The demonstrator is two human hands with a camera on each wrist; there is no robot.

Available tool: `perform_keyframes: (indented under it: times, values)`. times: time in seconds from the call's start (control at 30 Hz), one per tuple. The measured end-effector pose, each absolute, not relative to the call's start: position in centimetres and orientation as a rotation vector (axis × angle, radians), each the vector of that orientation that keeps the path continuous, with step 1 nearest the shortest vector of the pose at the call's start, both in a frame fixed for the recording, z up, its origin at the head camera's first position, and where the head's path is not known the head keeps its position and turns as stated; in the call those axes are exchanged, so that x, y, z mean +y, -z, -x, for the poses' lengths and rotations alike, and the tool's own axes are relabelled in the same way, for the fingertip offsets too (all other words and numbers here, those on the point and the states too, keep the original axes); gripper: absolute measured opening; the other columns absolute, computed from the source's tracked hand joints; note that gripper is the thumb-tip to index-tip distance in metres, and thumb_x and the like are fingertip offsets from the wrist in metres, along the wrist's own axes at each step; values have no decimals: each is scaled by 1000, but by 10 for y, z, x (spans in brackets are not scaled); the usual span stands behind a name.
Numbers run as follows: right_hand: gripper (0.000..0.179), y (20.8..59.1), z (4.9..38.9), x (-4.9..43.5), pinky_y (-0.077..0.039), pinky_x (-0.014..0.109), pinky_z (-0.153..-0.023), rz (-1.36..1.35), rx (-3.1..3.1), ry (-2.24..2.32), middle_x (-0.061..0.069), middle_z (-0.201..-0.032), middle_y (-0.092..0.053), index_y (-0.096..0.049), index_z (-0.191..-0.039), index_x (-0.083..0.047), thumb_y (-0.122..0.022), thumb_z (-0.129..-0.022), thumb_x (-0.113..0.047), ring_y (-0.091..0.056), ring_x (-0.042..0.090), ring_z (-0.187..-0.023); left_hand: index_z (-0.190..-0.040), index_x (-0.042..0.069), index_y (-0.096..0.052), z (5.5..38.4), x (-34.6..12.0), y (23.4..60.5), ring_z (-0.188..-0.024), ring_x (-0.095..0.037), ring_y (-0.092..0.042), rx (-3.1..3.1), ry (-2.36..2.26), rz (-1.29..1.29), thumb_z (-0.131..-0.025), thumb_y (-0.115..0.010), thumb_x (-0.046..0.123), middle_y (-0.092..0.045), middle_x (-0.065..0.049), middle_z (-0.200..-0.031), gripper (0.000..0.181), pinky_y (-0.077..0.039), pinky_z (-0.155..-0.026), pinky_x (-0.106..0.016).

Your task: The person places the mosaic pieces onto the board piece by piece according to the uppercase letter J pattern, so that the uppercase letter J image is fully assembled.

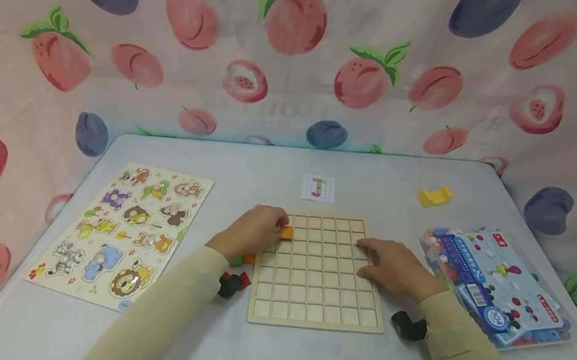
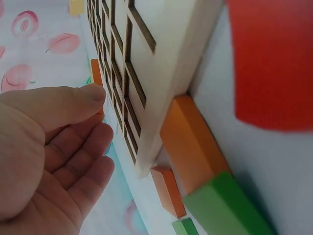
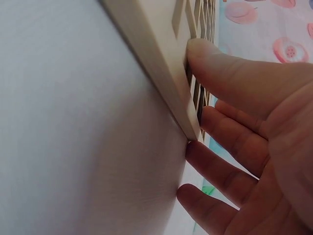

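Note:
A wooden grid board (image 1: 314,326) lies flat on the table. Over its upper left cells, my left hand (image 1: 254,232) pinches an orange block (image 1: 286,232) between thumb and fingers; the left wrist view shows the block's narrow edge (image 2: 96,72) beyond the thumb. My right hand (image 1: 393,266) rests at the board's right edge, thumb (image 3: 215,66) on the grid and fingers spread along the far corner. Beside the board's left edge sit orange blocks (image 2: 188,142) and green blocks (image 2: 222,203). Red pieces (image 1: 245,281) are nearby, partly hidden by the left wrist camera.
Behind the board lies a small card (image 1: 317,189) with a coloured J-shaped pattern on a grid. An animal puzzle board (image 1: 109,221) is at left. A clear box (image 1: 507,287) of small parts is at right, with a yellow bracket-shaped piece (image 1: 434,196) behind it.

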State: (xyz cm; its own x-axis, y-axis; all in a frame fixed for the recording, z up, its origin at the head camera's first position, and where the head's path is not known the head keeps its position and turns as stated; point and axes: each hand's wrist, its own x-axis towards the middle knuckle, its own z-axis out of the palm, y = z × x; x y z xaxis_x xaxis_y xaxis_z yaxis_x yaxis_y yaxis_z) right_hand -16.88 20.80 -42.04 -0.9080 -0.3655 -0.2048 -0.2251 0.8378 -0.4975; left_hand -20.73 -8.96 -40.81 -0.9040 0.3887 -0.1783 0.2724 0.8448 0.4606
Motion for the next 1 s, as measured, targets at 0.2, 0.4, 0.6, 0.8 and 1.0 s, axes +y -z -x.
perform_keyframes:
  times: [0.2,0.4,0.6,0.8,1.0]
  values:
    - [61,421,169,208,-34,58,-109,438,2723,683,24,-143,-51,-53,-142,0,-75,-90,-21,-43,45,-134,-122,5,-68,209,-83,408,-106,-22,-61,2773,-614,-550,-95,-67,8,-68,-7,-117,26,-49,-97,-36]
    - [60,421,169,207,-35,59,-108,446,2729,681,24,-142,-52,-53,-142,0,-75,-90,-20,-44,46,-133,-121,5,-68,212,-78,409,-107,-22,-61,2773,-601,-548,-96,-67,9,-68,-7,-117,26,-49,-98,-35]
    - [59,421,169,207,-35,58,-108,455,2735,678,24,-142,-52,-54,-141,1,-75,-90,-20,-44,45,-133,-124,4,-66,215,-75,411,-113,-23,-60,2752,-596,-548,-96,-68,10,-67,-8,-121,30,-47,-101,-36]
    - [59,421,168,208,-34,59,-108,457,2732,692,24,-142,-52,-53,-141,1,-74,-90,-19,-44,46,-133,-123,4,-67,217,-73,413,-110,-22,-61,2755,-598,-585,-95,-68,10,-67,-8,-119,29,-48,-100,-35]
    - [59,421,168,209,-35,59,-108,467,2737,699,24,-141,-53,-54,-141,1,-74,-90,-19,-44,46,-133,-122,4,-68,217,-72,414,-105,-22,-61,2762,-613,-616,-94,-66,8,-68,-8,-115,27,-49,-97,-35]
